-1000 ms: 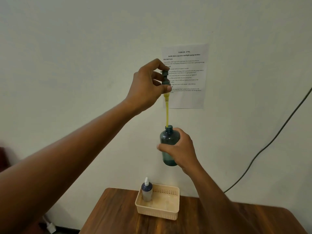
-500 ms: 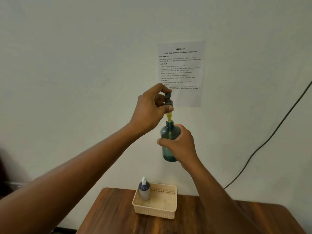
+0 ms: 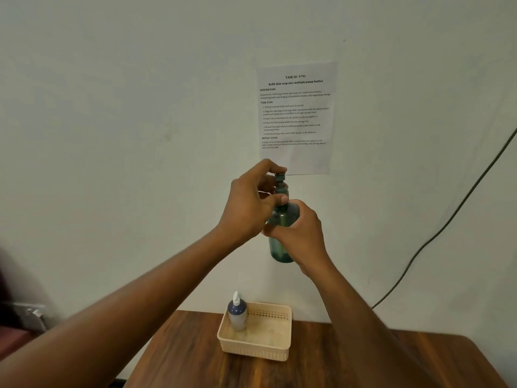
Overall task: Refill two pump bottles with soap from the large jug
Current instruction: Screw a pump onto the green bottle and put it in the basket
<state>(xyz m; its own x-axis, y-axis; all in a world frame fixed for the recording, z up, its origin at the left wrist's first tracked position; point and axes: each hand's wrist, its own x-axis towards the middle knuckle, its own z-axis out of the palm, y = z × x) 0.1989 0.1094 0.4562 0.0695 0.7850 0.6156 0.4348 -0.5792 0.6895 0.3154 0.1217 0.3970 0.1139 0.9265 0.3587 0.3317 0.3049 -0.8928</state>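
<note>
The left hand (image 3: 251, 204) pinched the pump (image 3: 280, 182) by its head and collar, thumb and fingers curled round it, with the collar sitting at the bottle's mouth. The right hand (image 3: 300, 236) was wrapped round the bottle (image 3: 279, 247), gripping it upright in the air in front of the wall, well above the table (image 3: 349, 368).

The main risk was in the threads. If the collar met the neck slightly tilted, it could cross-thread and look closed while leaking. Whether it sat square could not be told, since the fingers hid the joint. Soap on the tube or neck would make both grips slippery, and a hard twist with the bottle unsupported in mid-air might let it slide or drop onto the table. Squeezing the bottle could also push soap up past a loose collar.

Below, a basket (image 3: 277, 351) stood on the table with a second, white-tipped bottle (image 3: 237, 312) upright in its left corner. No jug was in view.
</note>
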